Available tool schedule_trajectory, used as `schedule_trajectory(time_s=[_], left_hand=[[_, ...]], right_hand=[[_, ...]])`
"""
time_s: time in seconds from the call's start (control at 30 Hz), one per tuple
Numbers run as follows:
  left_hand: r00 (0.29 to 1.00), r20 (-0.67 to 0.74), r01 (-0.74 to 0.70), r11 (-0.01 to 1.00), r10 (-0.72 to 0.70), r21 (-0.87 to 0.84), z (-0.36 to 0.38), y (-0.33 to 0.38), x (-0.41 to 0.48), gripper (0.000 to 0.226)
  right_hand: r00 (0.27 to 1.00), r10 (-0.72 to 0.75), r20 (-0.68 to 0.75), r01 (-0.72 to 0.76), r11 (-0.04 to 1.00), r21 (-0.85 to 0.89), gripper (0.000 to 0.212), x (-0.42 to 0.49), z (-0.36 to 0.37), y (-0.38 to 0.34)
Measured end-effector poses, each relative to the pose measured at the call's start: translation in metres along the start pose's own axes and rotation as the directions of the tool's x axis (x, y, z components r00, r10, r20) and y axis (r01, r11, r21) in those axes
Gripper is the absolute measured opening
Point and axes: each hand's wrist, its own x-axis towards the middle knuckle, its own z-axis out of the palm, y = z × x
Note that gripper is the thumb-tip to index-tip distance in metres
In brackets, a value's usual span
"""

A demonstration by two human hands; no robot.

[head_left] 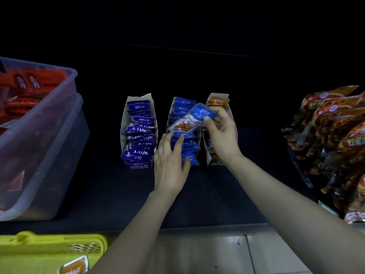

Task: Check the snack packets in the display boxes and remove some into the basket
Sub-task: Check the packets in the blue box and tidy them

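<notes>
1. While the right hand (221,133) lifts one small blue-and-white foil snack packet (192,120) clear of the row, the checking step is in hand: the packet is pinched by its blue top edge between thumb and fingers and held tilted just above the middle open-topped cardboard display box (184,135), its printed face turned up toward the person.
2. The left hand (170,163) rests on the near end of the same box, fingers spread and pressing the standing blue packets; it closes on nothing, and its fingertips (178,140) lie just under the lifted packet's lower corner, whether touching it I cannot tell.
3. The lifted packet looks flat, glossy and unbroken, with a white lower panel carrying an orange-brown food picture; any date print is too small to read.
4. Three boxes stand side by side on the dark shelf (217,194): the left cardboard box of dark-blue packets (139,133), the middle box, and the right cardboard box of orange packets (217,101), partly hidden behind the right wrist.
5. The yellow perforated plastic basket (53,246) sits at the lower left, well apart from the boxes, with one orange-labelled packet (76,265) lying in it.
6. Judged next move: if the packet is rejected, the right hand must carry it down and across, past the left forearm, to the basket and let go; otherwise it must be slotted back upright into the row, with the left hand holding the gap open.
7. Nearby, a clear plastic tub of red items (39,123) stands on the left, and brown-orange snack bags (331,139) are heaped on the right.
</notes>
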Motion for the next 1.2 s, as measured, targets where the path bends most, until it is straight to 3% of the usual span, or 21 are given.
schedule_trajectory(time_s=[0.27, 0.43, 0.67, 0.9, 1.2], left_hand=[[1.000, -0.008, -0.013, 1.000, 0.013, -0.028, 0.001, -0.008, 0.000, 0.062], [1.000, -0.017, -0.012, 0.999, 0.011, -0.040, 0.003, -0.009, 0.002, 0.059], [0.999, -0.031, -0.032, 0.999, 0.031, -0.040, 0.000, -0.014, 0.009, 0.054], [0.999, -0.027, -0.029, 0.998, 0.027, -0.056, 0.003, -0.014, 0.006, 0.054], [0.999, -0.020, -0.033, 0.998, 0.032, -0.050, 0.004, -0.014, 0.007, 0.053]], right_hand=[[0.999, 0.026, -0.047, -0.029, 0.998, -0.053, 0.017, 0.002, -0.001, 0.014], [0.998, 0.054, 0.028, -0.050, 0.989, -0.139, 0.016, 0.005, 0.004, 0.029], [1.000, 0.020, -0.015, -0.023, 0.965, -0.261, 0.026, 0.010, 0.006, 0.037], [0.995, -0.051, -0.091, 0.024, 0.960, -0.280, 0.021, 0.002, 0.004, 0.046], [0.990, -0.143, 0.013, 0.124, 0.807, -0.577, 0.021, 0.010, 0.004, 0.048]])
